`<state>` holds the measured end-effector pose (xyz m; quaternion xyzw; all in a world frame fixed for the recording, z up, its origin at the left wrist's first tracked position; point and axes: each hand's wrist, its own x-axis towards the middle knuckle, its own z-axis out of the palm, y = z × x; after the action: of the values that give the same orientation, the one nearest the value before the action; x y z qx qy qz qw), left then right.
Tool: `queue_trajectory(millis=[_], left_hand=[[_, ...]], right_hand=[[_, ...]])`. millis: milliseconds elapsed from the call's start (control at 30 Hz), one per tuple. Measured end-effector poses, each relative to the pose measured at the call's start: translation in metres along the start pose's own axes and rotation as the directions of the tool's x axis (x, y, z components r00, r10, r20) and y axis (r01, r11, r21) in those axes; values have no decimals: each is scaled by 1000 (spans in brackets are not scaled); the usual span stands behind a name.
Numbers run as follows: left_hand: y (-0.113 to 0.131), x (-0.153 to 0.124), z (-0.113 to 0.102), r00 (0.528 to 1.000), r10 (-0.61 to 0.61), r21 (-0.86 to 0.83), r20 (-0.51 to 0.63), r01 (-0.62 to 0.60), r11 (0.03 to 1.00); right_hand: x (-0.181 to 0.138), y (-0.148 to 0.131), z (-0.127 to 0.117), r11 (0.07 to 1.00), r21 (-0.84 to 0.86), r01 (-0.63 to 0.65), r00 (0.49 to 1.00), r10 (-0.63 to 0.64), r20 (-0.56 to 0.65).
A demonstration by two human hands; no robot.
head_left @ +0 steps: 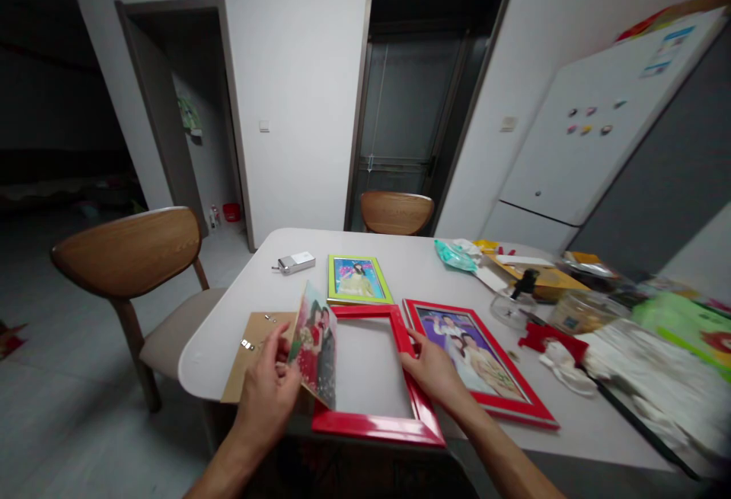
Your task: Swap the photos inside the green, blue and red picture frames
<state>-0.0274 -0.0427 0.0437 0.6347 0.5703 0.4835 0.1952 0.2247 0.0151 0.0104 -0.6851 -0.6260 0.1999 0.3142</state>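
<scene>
Near the front of the table, my left hand (pixel 271 377) grips a photo print (pixel 316 347) by its left side, tilted up over an empty red picture frame (pixel 374 427). My right hand (pixel 431 366) is closed on that frame's right side. Under and left of my left hand lies a brown backing board (pixel 243 366) with small metal clips. To the right, a second red frame (pixel 477 354) holds a photo of people. Behind the empty frame is a lime-green framed photo (pixel 358 279).
A white power bank-like box (pixel 295 263) lies on the table (pixel 274 247) at the back left. Bags, a clear container, cloth and other clutter (pixel 563 301) cover the right side. Wooden chairs (pixel 129 251) stand at the left and far side; a fridge (pixel 594 126) is at the right.
</scene>
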Motion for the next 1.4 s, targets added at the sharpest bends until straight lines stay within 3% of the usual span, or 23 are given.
queue_trajectory(millis=[100, 233, 400, 500, 567, 633, 733, 800, 900, 967, 1067, 1133, 1233, 1333, 1400], left_hand=[[-27, -6, -10, 988, -151, -59, 18, 152, 987], [-50, -17, -8, 973, -207, 44, 99, 204, 978], [-53, -18, -5, 961, -143, 300, 235, 68, 952], [-52, -15, -6, 970, -73, 396, 230, -25, 918], [-51, -14, -7, 976, -24, 433, 217, -74, 898], [-47, -15, -6, 971, 32, 435, 236, -135, 890], [-40, -19, 2, 931, 138, 377, 337, -268, 887], [-37, -23, 9, 889, 200, 329, 412, -350, 877], [-39, -24, 23, 856, 267, 308, 442, -425, 851], [-43, -21, 29, 865, 312, 309, 393, -444, 841], [-42, -13, 32, 884, 386, 225, 263, -445, 867], [-35, -8, 30, 921, 362, 96, 143, -377, 921], [-16, -5, 30, 995, 94, -204, -27, -97, 974], [3, -10, 40, 974, -223, -553, 27, 201, 808], [11, -14, 50, 942, -309, -677, 134, 315, 665]], right_hand=[[-1, 6, 7, 977, -193, 86, 996, -89, -4], [-3, 9, 17, 927, -344, 147, 989, -140, 47], [-4, 9, 18, 889, -427, 166, 986, -150, 72], [-6, 1, 16, 887, -422, 191, 980, -194, 36], [-7, -9, 18, 914, -330, 237, 968, -252, -3], [-8, -20, 26, 961, -133, 243, 970, -244, 10], [-7, -37, 48, 974, 218, 66, 980, -104, 169], [-7, -47, 63, 898, 433, -77, 960, -51, 276], [-9, -65, 73, 680, 697, -230, 926, -68, 372], [-13, -80, 69, 556, 794, -245, 926, -110, 362], [-19, -99, 55, 462, 870, -173, 947, -165, 276], [-22, -105, 48, 438, 884, -163, 950, -171, 260], [-27, -98, 48, 487, 846, -216, 953, -84, 292], [-31, -79, 55, 490, 812, -319, 936, 29, 350], [-32, -66, 56, 443, 839, -315, 944, 56, 325]])
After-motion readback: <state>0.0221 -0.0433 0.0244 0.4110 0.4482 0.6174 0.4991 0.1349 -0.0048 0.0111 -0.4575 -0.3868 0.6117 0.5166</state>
